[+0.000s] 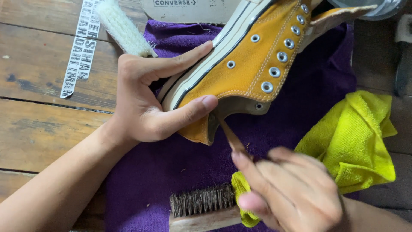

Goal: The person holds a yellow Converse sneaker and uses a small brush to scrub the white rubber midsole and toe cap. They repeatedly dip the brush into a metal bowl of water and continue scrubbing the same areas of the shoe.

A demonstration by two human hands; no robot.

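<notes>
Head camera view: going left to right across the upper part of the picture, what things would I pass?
Printed white strip → white fluffy brush → left hand → yellow sneaker → yellow-green cloth.

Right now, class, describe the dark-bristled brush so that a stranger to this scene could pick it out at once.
Start at the purple towel spread over the wooden table. Follow it to its near edge, below the mustard-yellow canvas shoe. There lies the wooden-backed brush with dark brown bristles, beside the yellow-green cloth; the other brush, fluffy and white, lies at the far edge.
</notes>
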